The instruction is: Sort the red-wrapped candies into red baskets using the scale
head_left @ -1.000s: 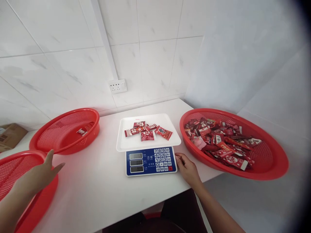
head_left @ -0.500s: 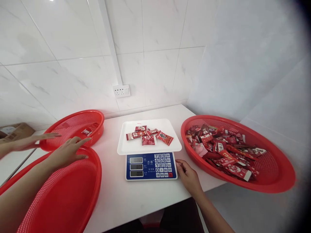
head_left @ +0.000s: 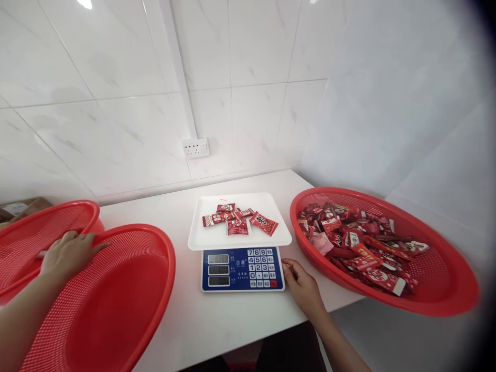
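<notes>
My left hand (head_left: 70,253) is at the left, over the meeting rims of a far red basket (head_left: 91,212) and a near red basket (head_left: 165,299). Its thumb stretches along the near rim, apart from the fingers, and no item shows in it. My right hand (head_left: 306,292) has its thumb and bent forefinger together at the right edge of the blue scale (head_left: 240,283). Several red candy packets (head_left: 237,226) lie on the scale's white tray (head_left: 201,235). The display digits are too faint to read surely.
At the right, a large red basket (head_left: 457,289) holds many red packets and overhangs the white table (head_left: 205,330). A wall socket (head_left: 196,148) is behind the scale. A cardboard box (head_left: 29,206) stands at the far left.
The far left basket has shifted left, and my left hand has moved left and down. The near basket sits slightly further right. Another hand at the far left is gone from view.
</notes>
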A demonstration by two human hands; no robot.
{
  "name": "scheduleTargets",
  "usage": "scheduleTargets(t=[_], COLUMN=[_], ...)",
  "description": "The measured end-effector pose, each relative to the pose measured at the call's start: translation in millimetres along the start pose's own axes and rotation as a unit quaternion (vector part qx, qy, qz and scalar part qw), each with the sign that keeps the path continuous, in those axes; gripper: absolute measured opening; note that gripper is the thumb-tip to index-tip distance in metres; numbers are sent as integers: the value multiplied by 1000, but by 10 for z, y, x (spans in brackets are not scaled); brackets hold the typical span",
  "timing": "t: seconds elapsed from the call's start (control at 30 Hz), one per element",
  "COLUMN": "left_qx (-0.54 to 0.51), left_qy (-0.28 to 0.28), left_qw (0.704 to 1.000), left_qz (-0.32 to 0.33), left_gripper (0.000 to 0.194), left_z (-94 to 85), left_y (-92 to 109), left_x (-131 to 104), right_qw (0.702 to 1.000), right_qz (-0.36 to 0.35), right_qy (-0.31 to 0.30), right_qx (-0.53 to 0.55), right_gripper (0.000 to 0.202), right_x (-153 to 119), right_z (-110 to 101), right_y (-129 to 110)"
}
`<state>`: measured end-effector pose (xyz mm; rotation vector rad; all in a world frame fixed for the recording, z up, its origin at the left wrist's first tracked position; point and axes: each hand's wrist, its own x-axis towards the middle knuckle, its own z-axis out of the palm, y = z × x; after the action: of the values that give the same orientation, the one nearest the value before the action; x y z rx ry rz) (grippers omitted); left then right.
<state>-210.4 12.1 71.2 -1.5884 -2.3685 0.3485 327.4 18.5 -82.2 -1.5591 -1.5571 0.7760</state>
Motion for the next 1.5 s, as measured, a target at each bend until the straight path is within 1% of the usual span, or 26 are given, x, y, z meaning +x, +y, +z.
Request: scheduleTargets(t=[0.07, 0.1, 0.17, 0.3, 0.5, 0.6, 0.67, 0.73, 0.77, 0.8, 0.87, 0.9, 0.93, 0.97, 1.0, 1.07, 1.13, 1.2, 1.3, 1.4, 1.5], left_qx=[110, 148, 164, 101, 33, 14, 3, -20, -37, -62, -113, -148, -231, -251, -260, -274, -285, -293, -307, -322, -331], left_qy=[30, 37, 20, -47, -82, -74, -38, 7, 28, 42, 59, 60, 48, 35, 24, 6, -12, -27, -47, -58, -54], left_qw=[994, 988, 986, 991, 987, 983, 987, 994, 996, 997, 989, 978, 946, 928, 918, 903, 900, 901, 901, 899, 899], left_qz=[6, 3, -21, -80, -135, -165, -157, -111, -76, -28, 73, 133, 221, 271, 300, 330, 330, 318, 302, 289, 281], left_gripper=[55, 56, 56, 52, 44, 36, 36, 40, 42, 45, 47, 46, 45, 44, 41, 33, 28, 26, 28, 27, 23], left_z=[-30, -48, -87, -170, -204, -221, -272, -364, -423, -488, -621, -681, -733, -776, -807, -839, -840, -827, -812, -838, -933], left_y=[-11, -2, 21, 9, -10, 37, 121, 290, 417, 574, 965, 1183, 1406, 1623, 1826, 2164, 2396, 2531, 2603, 2577, 2461], left_x=[-57, -75, -88, -54, 7, 21, 18, -4, -24, -50, -117, -151, -180, -199, -206, -181, -121, -54, 9, 13, -38], right_qw=[1000, 1000, 1000, 1000, 1000, 1000, 1000, 1000, 1000, 1000, 999, 999, 999, 999, 1000, 1000, 1000, 1000, 1000, 1000, 1000], right_qz=[3, 5, 5, -3, -2, -2, -3, -4, -3, -1, 3, 5, 7, 6, 5, 2, -2, -3, -6, -8, -2], right_qy=[-1, -2, -5, -5, 2, 6, 8, 6, 4, 2, 2, 3, 4, 4, 3, 1, 2, 4, 6, 3, 0], right_qx=[-6, -9, -12, -10, -13, -17, -17, -21, -24, -27, -31, -33, -33, -32, -30, -25, -18, -16, -20, -21, -22], right_gripper=[39, 39, 40, 40, 40, 38, 38, 38, 38, 38, 39, 39, 39, 39, 39, 38, 37, 37, 37, 37, 38], right_x=[4, 5, 5, 3, 7, 6, 5, 6, 8, 12, 21, 26, 29, 30, 29, 21, 9, -2, -9, -9, -6], right_z=[6, 8, 9, 7, 12, 10, 8, 7, 8, 10, 16, 19, 23, 26, 27, 27, 22, 16, 8, 0, -4], right_y=[13, 19, 26, 33, 29, 29, 36, 48, 56, 63, 76, 80, 82, 82, 80, 70, 56, 40, 14, -7, -10])
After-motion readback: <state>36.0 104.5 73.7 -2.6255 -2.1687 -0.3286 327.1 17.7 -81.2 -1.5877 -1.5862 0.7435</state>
